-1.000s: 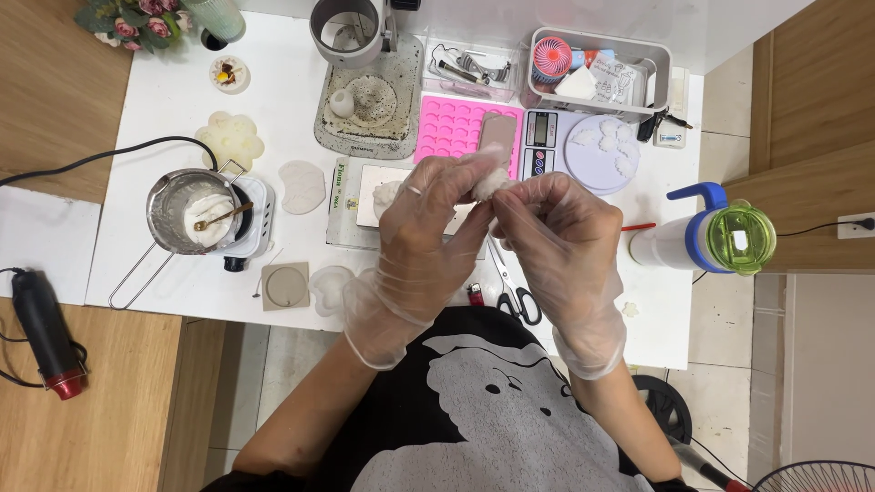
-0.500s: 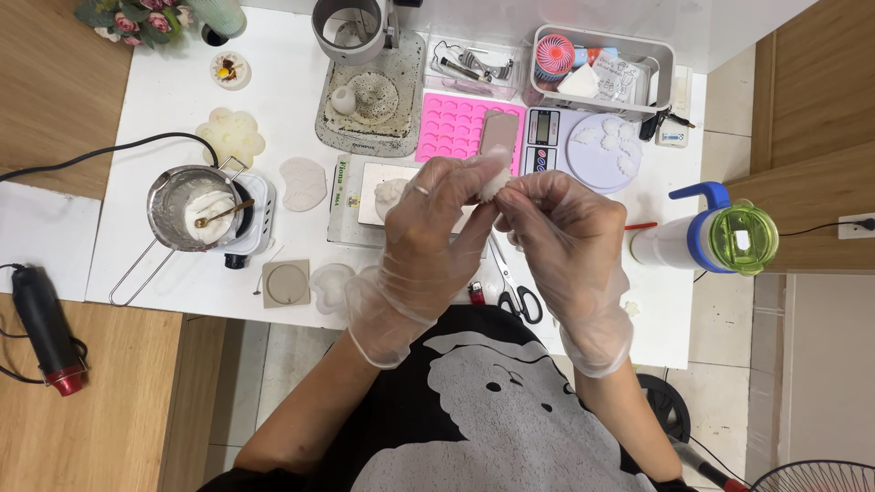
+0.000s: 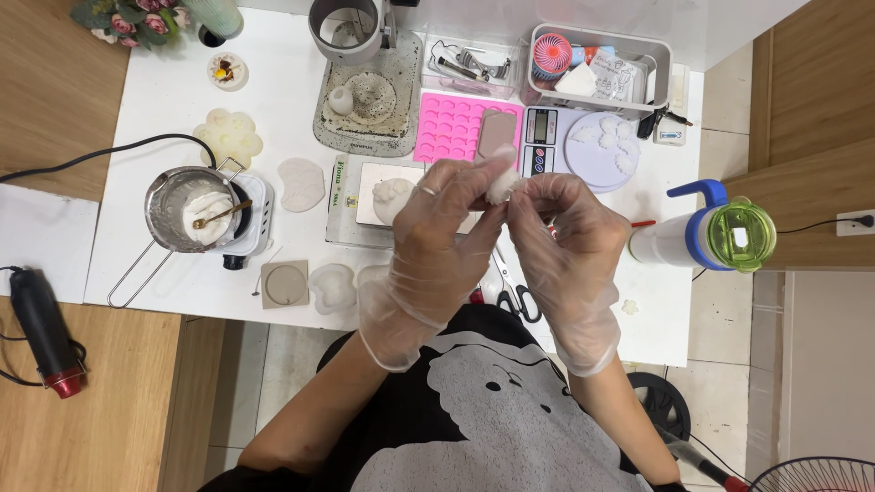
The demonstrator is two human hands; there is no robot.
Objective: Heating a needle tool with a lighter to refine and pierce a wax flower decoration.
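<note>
Both hands wear clear plastic gloves and meet above the white table [image 3: 137, 228]. My left hand [image 3: 437, 232] pinches a small white wax-like piece [image 3: 500, 185] between thumb and fingers. My right hand [image 3: 563, 235] touches the same piece from the right with its fingertips. Below the hands lie a white shaped casting [image 3: 392, 196] on a flat tray and black-handled scissors [image 3: 518, 296], partly hidden.
A metal pot with white wax and a spoon [image 3: 194, 211] sits on a small heater at left. A pink silicone mould [image 3: 456, 128], a small scale [image 3: 540, 137], a lilac round plate [image 3: 602, 150], a grey bin [image 3: 597, 64] and a green-lidded bottle [image 3: 715, 239] surround the hands. A heat gun [image 3: 46, 333] lies at far left.
Both hands have stayed together over the table; the fingers have shifted slightly on the white piece.
</note>
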